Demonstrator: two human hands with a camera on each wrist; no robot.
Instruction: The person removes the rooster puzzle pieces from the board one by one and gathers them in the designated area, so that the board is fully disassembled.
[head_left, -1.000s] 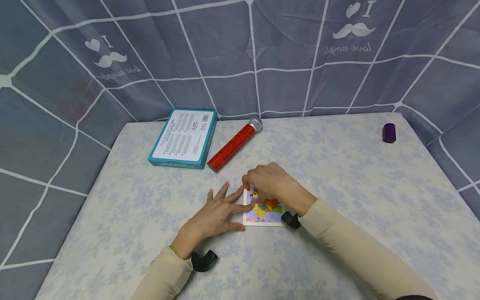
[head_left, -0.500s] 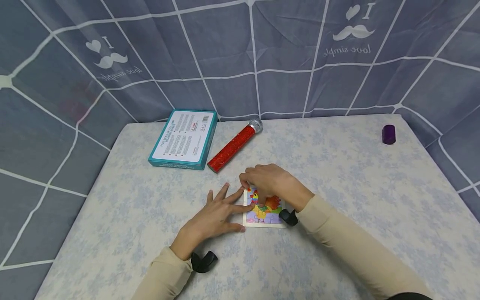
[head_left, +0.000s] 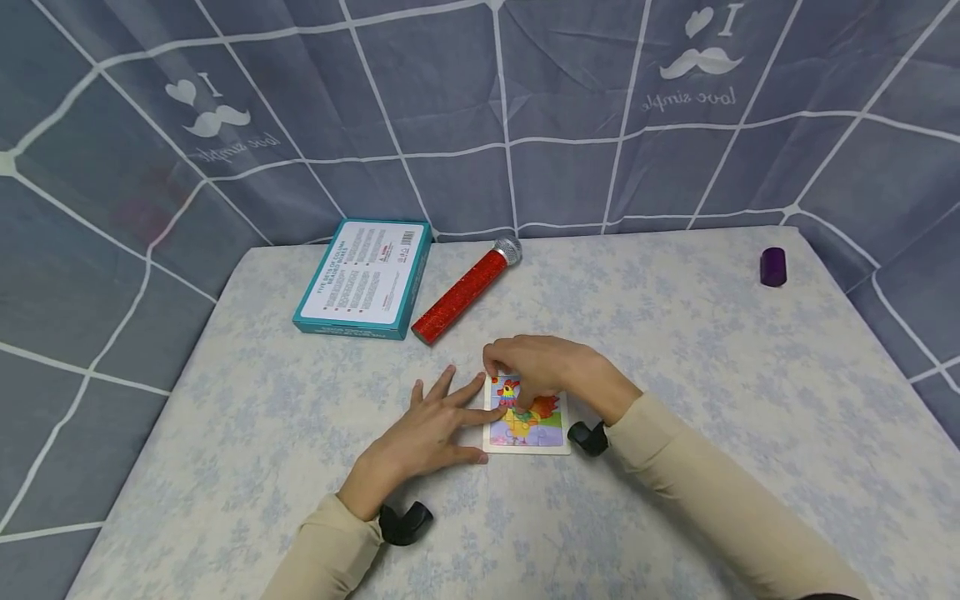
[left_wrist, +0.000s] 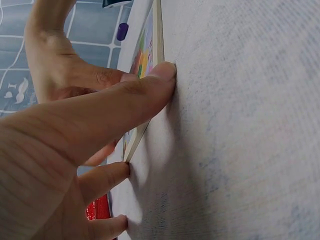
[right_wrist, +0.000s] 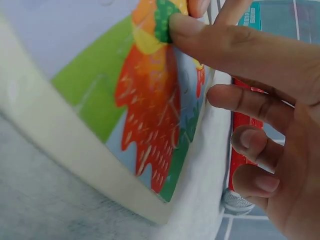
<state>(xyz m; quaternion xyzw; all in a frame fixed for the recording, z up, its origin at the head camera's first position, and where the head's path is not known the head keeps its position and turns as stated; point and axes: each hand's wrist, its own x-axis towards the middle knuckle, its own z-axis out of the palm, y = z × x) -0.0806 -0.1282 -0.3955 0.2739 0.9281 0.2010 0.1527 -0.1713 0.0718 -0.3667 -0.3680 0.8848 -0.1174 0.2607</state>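
Observation:
A small square jigsaw puzzle (head_left: pixel 543 435) with a colourful rooster picture and a pale frame lies on the table between both hands. My left hand (head_left: pixel 423 433) is spread flat at its left side. The left thumb is at the near left corner in the left wrist view, and the index finger reaches over the picture. My right hand (head_left: pixel 551 362) arches over the puzzle's far side. In the right wrist view its thumb (right_wrist: pixel 215 42) presses on the green and yellow part of the picture, the index fingertip is at the frame's far edge, and the other fingers curl.
Behind the puzzle lies a red glittery microphone (head_left: pixel 461 296) with a silver head. Left of it is a teal and white box (head_left: pixel 363 275). A dark purple cylinder (head_left: pixel 772 267) sits at the far right of the table. A grey-blue curtain (head_left: pixel 570 100) encloses the back and sides.
The right hand and wrist have shifted slightly toward the near side and right, still over the puzzle. The left hand and the puzzle look the same; the whole view has drifted a little.

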